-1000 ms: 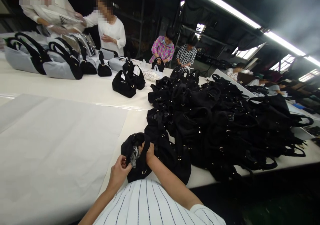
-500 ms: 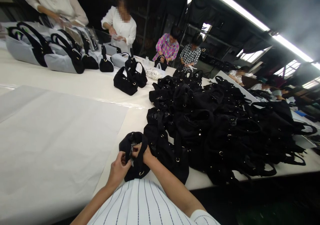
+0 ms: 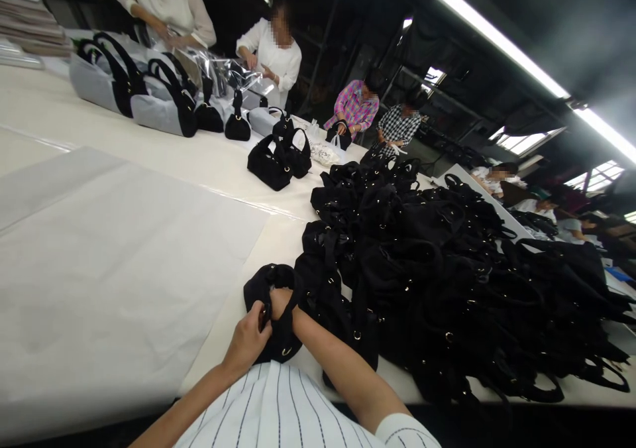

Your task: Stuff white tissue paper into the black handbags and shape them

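A small black handbag (image 3: 285,338) with a gold ring stands on the table edge right in front of me. My left hand (image 3: 251,335) pinches the rim of its opening on the left side. Under the strap and into the bag goes my right hand (image 3: 281,302); its fingers are hidden inside, so what they do there does not show. Close on the right, touching or nearly touching this bag, lies a big heap of black handbags (image 3: 397,262) with gold rings.
A large sheet of white paper (image 3: 114,269) covers the table on the left. Across the table stand several handbags wrapped in pale paper (image 3: 159,111) and a pair of black bags (image 3: 271,163). Several co-workers (image 3: 278,54) handle bags on the far side. A paper stack (image 3: 30,20) lies far left.
My right hand has gone deeper into the bag, and its fingers have dropped out of sight. My left hand stays at the rim. The view has turned slightly left.
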`<state>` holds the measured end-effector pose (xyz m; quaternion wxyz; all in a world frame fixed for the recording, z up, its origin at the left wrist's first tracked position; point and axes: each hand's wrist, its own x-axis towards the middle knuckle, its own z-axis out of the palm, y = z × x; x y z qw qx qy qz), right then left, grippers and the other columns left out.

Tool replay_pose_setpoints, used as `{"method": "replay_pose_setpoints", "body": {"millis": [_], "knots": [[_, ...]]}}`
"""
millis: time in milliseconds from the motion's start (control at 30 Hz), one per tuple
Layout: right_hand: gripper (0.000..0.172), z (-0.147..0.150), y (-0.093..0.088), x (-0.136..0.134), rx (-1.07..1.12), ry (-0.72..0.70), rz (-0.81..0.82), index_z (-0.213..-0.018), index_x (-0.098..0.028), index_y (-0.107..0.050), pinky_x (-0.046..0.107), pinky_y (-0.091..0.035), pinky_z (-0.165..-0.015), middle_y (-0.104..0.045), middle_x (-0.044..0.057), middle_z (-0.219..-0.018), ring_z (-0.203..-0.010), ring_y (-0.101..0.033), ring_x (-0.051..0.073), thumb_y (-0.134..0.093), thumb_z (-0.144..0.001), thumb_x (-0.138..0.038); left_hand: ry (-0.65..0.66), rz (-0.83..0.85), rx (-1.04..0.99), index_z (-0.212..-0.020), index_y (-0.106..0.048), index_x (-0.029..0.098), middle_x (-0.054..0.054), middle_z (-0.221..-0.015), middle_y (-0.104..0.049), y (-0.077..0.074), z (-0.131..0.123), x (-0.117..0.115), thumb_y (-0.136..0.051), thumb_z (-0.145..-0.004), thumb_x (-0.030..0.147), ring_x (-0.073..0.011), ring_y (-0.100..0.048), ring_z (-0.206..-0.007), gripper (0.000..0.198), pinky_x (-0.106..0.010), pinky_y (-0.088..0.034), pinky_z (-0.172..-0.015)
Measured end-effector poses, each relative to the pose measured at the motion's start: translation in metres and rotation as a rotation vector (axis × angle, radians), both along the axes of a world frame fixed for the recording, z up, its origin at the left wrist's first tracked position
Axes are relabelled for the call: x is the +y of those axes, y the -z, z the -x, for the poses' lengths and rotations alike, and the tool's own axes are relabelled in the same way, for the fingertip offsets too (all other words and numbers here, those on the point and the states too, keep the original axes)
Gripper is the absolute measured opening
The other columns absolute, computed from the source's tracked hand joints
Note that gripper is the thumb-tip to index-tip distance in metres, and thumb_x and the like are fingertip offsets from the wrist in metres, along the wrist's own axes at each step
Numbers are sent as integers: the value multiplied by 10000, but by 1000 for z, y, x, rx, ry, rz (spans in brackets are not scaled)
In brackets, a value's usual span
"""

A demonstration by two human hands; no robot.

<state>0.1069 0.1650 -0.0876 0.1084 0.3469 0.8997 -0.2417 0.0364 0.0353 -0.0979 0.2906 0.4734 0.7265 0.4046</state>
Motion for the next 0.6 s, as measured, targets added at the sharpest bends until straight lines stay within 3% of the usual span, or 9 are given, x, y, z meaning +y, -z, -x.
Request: {"method": "replay_pose_setpoints", "body": {"millis": [200, 333, 467, 533, 600], "knots": [[183, -4, 8, -6, 130, 155, -23, -649, -111, -701, 277, -455, -680, -725, 135, -732, -723, -668, 220, -624, -769, -226, -21, 4, -82, -947, -426, 240, 45, -675, -546, 2, 5, -1, -508, -830, 290, -147, -557, -589, 151, -251, -422, -604], [259, -14, 15, -13, 409, 496, 107, -711, -136, -732, 212, -421, -539, -718, 72, -690, -616, -634, 158, -546, -823, -278, 11, 5, -135, -921, -442, 234, 58, -637, -514, 2, 3, -3, -523, -824, 313, -134, -522, -561, 150, -247, -414, -587], [387, -17, 17, -17, 484, 733, 262, -795, -114, -753, 228, -417, -437, -646, 51, -558, -485, -584, 166, -470, -849, -372, 49, -2, -316, -884, -470, 225, 40, -697, -553, 5, 7, -3, -592, -791, 342, -136, -551, -631, 193, -252, -441, -624], [312, -16, 10, -19, 549, 753, 307, -786, -131, -760, 254, -483, -509, -660, 44, -594, -564, -630, 193, -545, -794, -358, 112, 33, -546, -893, -490, 218, 23, -745, -588, 11, 21, -3, -662, -756, 397, -157, -590, -696, 283, -261, -469, -637], [218, -13, -3, -23, 604, 660, 276, -780, -172, -763, 284, -534, -639, -697, 29, -687, -716, -676, 230, -606, -752, -320, 164, 67, -725, -924, -544, 205, -2, -789, -621, 20, 45, 0, -699, -730, 480, -181, -613, -752, 371, -282, -497, -658]]}}
